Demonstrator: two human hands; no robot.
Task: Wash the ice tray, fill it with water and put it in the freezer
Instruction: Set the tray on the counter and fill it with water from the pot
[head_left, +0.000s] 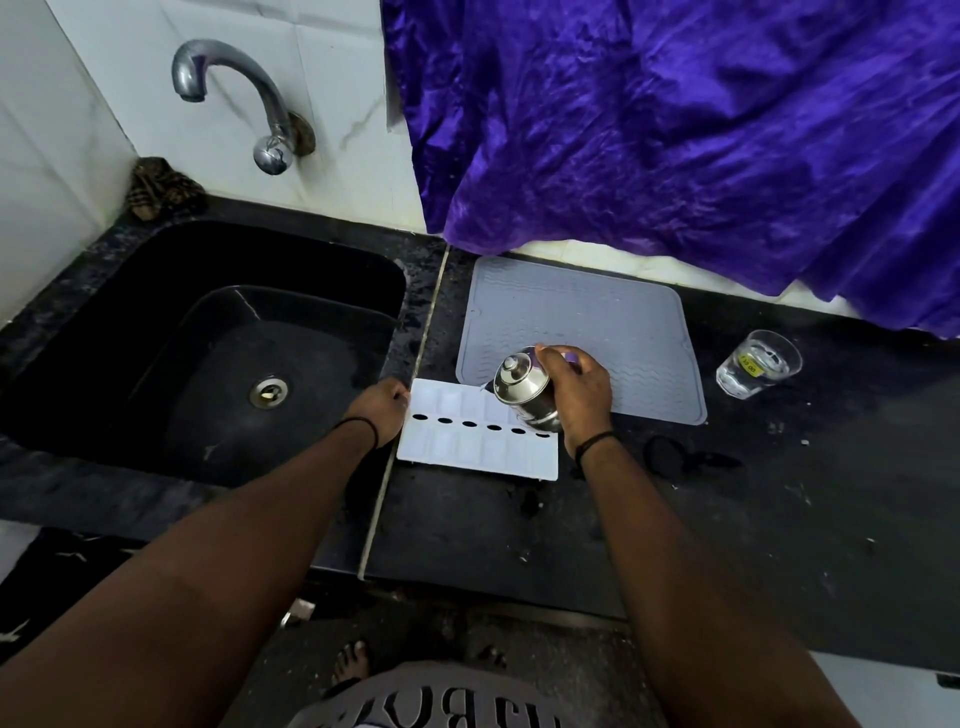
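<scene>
A white ice tray (470, 447) with two rows of cells and a line of dark holes down its middle lies flat on the black counter (519, 540), its far edge overlapping the grey mat. My left hand (382, 410) holds the tray's left end. My right hand (576, 397) grips a small lidded steel jug (522, 387), tilted to the left above the tray's right end, its spout near the far-right cells. No stream of water is plainly visible.
A black sink (218, 291) with a steel drain lies left, under a wall tap (228, 78). A grey ribbed mat (587, 322) lies behind the tray. A glass of water (758, 364) stands at right. Purple cloth (675, 130) hangs over the back wall.
</scene>
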